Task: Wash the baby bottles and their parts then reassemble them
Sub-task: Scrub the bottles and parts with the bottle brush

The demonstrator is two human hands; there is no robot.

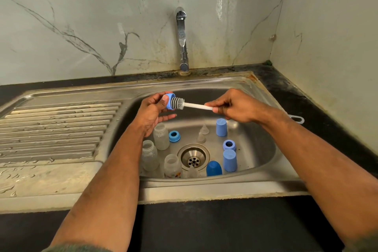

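You stand at a steel sink (255, 88) set in a black table (204, 223), with a ribbed drainboard (57, 127) wet on your left, a chrome tap (182, 41) at the back and veined marble walls (81, 16) meeting in a corner on your right. Your left hand (152, 111) holds a blue ring (170, 102) over the basin, thumb on its outer face and the other fingers spread loosely below; your right hand (235, 106) pinches the white handle of a brush (196, 105), whose grey ribbed head sits inside the ring. So the left grip is on the ring and the right grip on the brush. Your fingers hide part of the ring, and the end of the brush handle is lost in your right palm. A white loop (297, 119) shows beyond your right wrist on the table; what it belongs to cannot be told. In the basin, around the drain (193, 157), count three clear bottles (161, 137), all upright on the left and mouth up, the near ones partly cut by the sink's front edge. There are two more blue rings: one (174, 136) beside the bottles, one (229, 145) on the right. Three blue caps (221, 127) stand on the right side, the nearest darker than the others. Clear teats (201, 136) sit behind the drain, two that you can make out, and another clear piece (192, 172) at the front is too faint to name.
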